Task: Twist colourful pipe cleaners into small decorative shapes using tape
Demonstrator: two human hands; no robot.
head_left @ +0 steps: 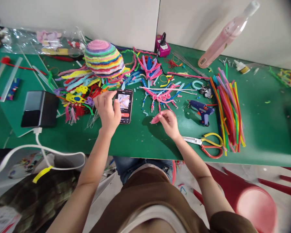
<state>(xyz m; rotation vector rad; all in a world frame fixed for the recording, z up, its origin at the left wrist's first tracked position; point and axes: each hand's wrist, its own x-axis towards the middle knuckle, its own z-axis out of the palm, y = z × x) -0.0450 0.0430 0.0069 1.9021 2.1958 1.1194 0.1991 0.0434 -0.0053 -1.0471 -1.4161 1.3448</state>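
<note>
My left hand (108, 111) hovers at the left edge of a phone (126, 106) that lies on the green table with its screen lit. Its fingers are spread and hold nothing; whether a fingertip touches the screen I cannot tell. In my right hand (170, 124) a small pink pipe-cleaner piece (155, 120) is pinched between thumb and finger. Beyond that hand lies a pink and blue pipe-cleaner ornament (161, 95) with beaded tassels. A blue glue gun (201, 111) rests to the right, and scissors (205, 142) with yellow and red handles lie near my right forearm.
A striped pipe-cleaner ball (104, 58) sits on a colourful heap at the back left. Loose pipe cleaners (229, 113) form a bundle on the right. A tall pink bottle (226, 37) stands against the wall. At left is a black box-shaped device (40, 108) with a white cable.
</note>
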